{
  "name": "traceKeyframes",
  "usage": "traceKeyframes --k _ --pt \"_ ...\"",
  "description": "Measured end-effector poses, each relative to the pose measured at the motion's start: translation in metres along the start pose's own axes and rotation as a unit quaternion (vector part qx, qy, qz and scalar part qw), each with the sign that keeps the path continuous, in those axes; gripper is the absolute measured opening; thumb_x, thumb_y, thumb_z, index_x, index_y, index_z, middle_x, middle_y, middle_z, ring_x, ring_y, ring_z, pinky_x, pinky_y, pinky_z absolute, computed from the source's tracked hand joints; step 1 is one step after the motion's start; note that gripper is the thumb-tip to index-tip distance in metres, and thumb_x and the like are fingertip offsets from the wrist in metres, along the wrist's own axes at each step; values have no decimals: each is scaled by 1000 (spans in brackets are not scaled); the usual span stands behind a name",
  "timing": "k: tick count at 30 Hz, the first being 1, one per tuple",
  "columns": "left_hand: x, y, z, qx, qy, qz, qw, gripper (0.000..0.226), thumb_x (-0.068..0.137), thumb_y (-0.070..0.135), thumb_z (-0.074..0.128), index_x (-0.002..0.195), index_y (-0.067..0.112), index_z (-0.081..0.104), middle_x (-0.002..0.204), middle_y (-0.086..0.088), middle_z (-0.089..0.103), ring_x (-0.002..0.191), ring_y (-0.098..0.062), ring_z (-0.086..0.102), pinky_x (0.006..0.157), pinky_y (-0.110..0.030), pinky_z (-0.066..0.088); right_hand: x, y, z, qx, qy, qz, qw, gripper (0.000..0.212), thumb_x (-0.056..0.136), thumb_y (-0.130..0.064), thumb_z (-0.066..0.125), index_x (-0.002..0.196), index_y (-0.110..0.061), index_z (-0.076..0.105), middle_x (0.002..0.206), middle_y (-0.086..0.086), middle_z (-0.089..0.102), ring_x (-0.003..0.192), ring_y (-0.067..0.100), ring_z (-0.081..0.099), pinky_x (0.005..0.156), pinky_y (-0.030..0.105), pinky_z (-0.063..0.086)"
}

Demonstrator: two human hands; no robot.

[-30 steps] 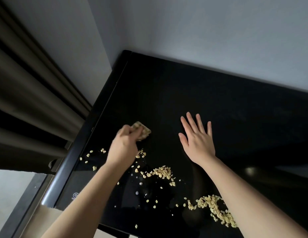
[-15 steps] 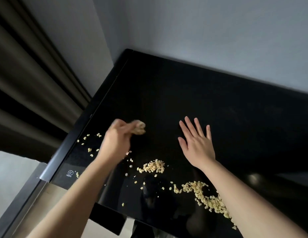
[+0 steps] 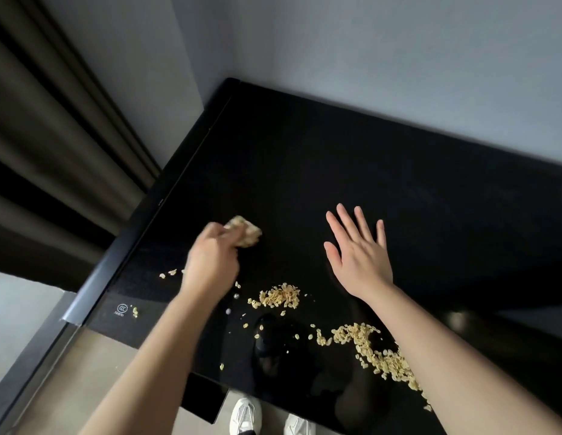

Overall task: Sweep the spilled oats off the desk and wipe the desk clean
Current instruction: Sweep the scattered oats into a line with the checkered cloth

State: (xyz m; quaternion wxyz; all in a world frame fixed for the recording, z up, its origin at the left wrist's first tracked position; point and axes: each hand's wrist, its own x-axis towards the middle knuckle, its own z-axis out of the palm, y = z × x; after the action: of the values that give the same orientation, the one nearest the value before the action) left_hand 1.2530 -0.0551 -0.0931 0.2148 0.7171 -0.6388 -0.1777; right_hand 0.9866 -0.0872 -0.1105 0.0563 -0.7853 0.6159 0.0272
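Note:
A glossy black desk (image 3: 336, 171) fills the middle of the view. My left hand (image 3: 210, 262) grips a small beige cloth (image 3: 245, 233) near the desk's left side; the cloth looks blurred. My right hand (image 3: 359, 255) lies flat on the desk with fingers spread and straight. Pale spilled oats lie in a small heap (image 3: 278, 296) between my forearms. A longer trail of oats (image 3: 377, 353) runs beside my right forearm toward the front edge. A few loose flakes (image 3: 168, 273) lie left of my left hand.
A grey wall (image 3: 399, 73) runs behind the desk, meeting it in a corner at the back left. Dark curtains (image 3: 54, 136) hang on the left. Below the desk's front edge I see two white shoes (image 3: 245, 416) on the floor.
The cloth in my left hand has shifted slightly across the desk beside the scattered flakes. The view has tilted, so the front edge and shoes have come into sight. My right hand stays flat.

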Motion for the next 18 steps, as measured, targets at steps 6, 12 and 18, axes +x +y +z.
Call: traceKeyframes --k 6,12,18 --pt "-55 58 32 -8 -134 148 980 50 91 8 50 137 27 52 108 2 47 95 -17 51 80 -31 49 -1 1 -1 10 -14 2 1000 59 98 -50 8 154 -32 1 163 -7 -3 149 20 -7 119 52 -2" --pt "-73 40 -3 -58 -99 134 984 48 90 -2 52 129 25 61 101 3 50 80 -16 54 64 -29 49 -1 -6 -5 -3 -46 15 999 60 98 -50 6 153 -30 -6 163 -4 -11 149 24 -11 119 55 -2" --pt "-48 -46 -71 -20 174 -77 982 44 83 -11 52 119 9 68 93 -7 53 89 -29 58 78 -16 32 -9 -34 -2 -12 -51 5 999 64 95 -54 3 153 -30 -7 162 -2 -12 148 28 -13 118 57 -2"
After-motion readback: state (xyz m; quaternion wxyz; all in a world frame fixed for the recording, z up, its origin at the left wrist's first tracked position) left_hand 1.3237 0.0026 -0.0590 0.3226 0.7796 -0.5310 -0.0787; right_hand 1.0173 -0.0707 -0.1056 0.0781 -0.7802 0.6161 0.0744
